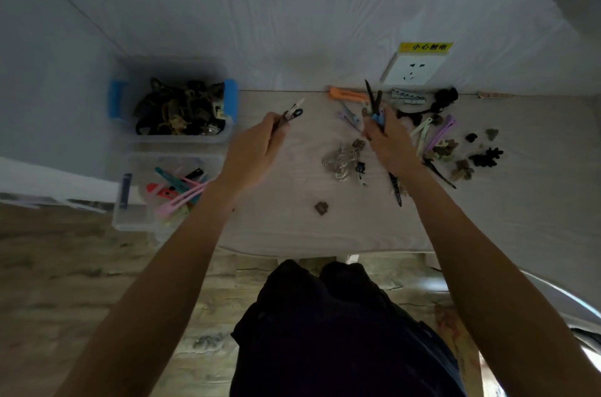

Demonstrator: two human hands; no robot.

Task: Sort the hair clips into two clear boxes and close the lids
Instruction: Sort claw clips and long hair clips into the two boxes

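The sorting step is under way, judging by how much still lies loose. The left hand [257,143] grips a small clutch of slim clips, one black and one pale [292,112], lifted above the pale wood-grain worktop [286,227]. Off to its left sit the two clear plastic boxes, both open: the farther one with blue latch handles [231,97] is heaped with dark claw-style clips, and the nearer clear box [130,217], beside the left forearm, holds long pink, teal and red flat clips. The right hand [387,143] closes round a bunch of long clips, black prongs with a blue one [375,113] among them, raised over the scattered pile. Right of that hand lie lilac and white flat clips [435,136] and small dark claw clips [486,157]; between the hands rests a silvery tangle [341,159]. Next, probably, the left hand's slim clips belong in the nearer box, which calls for a short swing leftward and a release. No lids are visible.
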